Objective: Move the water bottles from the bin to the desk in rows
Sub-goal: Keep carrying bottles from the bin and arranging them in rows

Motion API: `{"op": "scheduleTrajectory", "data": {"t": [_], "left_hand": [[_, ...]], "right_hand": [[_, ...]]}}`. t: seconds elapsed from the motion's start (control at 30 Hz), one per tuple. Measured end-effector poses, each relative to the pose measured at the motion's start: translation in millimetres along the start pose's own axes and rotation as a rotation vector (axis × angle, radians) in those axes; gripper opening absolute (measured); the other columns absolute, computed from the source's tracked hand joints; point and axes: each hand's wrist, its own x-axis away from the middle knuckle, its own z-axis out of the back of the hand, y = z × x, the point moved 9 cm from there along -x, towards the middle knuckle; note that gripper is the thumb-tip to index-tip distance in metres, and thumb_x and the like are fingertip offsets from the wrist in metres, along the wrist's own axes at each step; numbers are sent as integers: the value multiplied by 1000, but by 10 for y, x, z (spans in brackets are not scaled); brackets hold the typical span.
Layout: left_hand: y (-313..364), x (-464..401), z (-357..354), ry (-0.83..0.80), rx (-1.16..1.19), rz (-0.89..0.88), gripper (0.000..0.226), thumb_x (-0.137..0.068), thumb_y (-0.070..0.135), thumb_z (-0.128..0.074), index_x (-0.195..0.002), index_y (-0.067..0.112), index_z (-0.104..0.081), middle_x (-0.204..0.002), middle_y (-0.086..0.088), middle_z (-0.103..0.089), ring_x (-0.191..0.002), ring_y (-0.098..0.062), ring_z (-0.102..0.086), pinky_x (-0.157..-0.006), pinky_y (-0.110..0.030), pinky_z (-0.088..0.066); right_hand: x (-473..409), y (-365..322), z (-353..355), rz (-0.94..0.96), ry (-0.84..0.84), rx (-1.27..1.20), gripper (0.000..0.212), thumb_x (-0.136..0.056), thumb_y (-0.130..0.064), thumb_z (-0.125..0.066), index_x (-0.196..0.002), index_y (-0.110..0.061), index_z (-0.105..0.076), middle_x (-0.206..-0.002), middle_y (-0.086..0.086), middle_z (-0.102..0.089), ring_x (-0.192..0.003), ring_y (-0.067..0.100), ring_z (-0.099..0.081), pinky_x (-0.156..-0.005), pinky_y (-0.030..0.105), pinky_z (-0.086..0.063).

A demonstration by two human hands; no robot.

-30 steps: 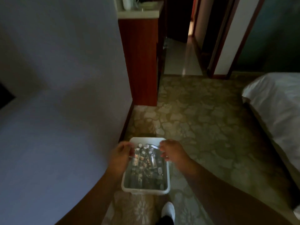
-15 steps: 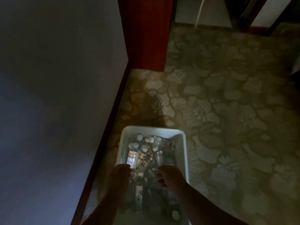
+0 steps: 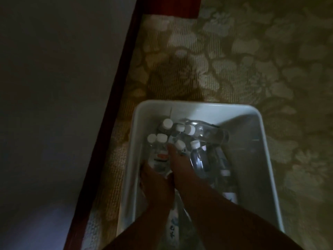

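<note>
A white plastic bin (image 3: 198, 105) stands on the carpet with several clear water bottles (image 3: 201, 159) with white caps piled inside, mostly at its left and middle. Both my hands are down in the bin. My left hand (image 3: 156, 184) cups the lower end of a bottle with a red-marked label (image 3: 160, 157), its thumb along the bottle's left side. My right hand (image 3: 180, 166) lies just to the right of it, fingers reaching forward over the bottles toward the caps. The dim light and the hand's back hide what its fingers hold.
A pale wall (image 3: 54, 87) with a dark red baseboard (image 3: 111, 105) runs close along the bin's left side. A red-brown cabinet foot (image 3: 180, 6) stands at the top. Flower-patterned carpet (image 3: 252, 60) spreads to the right and beyond the bin.
The view has tilted down and come closer to the bin. Both hands went from the bin's rim down into the bottles and drew together around the labelled bottle.
</note>
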Motion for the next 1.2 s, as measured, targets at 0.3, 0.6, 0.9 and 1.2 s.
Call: {"op": "scheduleTrajectory", "data": {"t": [0.3, 0.6, 0.9, 1.2], "left_hand": [[0, 40, 186, -216, 128, 113, 72, -85, 20, -77, -146, 14, -39, -135, -4, -56, -119, -23, -60, -98, -33, -52], [735, 1004, 1378, -554, 597, 357, 36, -93, 35, -67, -126, 23, -63, -106, -14, -76, -91, -36, -75, -70, -50, -62], [2278, 2191, 3065, -351, 676, 34, 18, -96, 25, -61, -115, 26, -63, -121, -10, -66, -91, -17, -66, -81, -34, -49], [2669, 4071, 4775, -129, 1100, -211, 23, -100, 19, -53, -122, 21, -61, -125, -21, -66, -101, -34, -68, -78, -48, -63]], "right_hand": [[381, -278, 202, 196, -5, 12, 46, -84, -58, -68, -111, -21, -69, -102, -2, -77, -97, 18, -74, -81, 35, -59], [1491, -1540, 657, 110, -146, -400, 23, -88, -35, -63, -98, -15, -69, -100, 14, -69, -93, 33, -66, -85, 48, -52], [3411, -3107, 141, 103, -495, -216, 23, -83, -34, -67, -83, -12, -72, -89, 17, -66, -84, 31, -67, -84, 46, -50], [6207, -4225, -685, 282, -956, 161, 34, -65, -39, -78, -89, -14, -79, -74, 9, -68, -66, 21, -69, -72, 46, -61]]}}
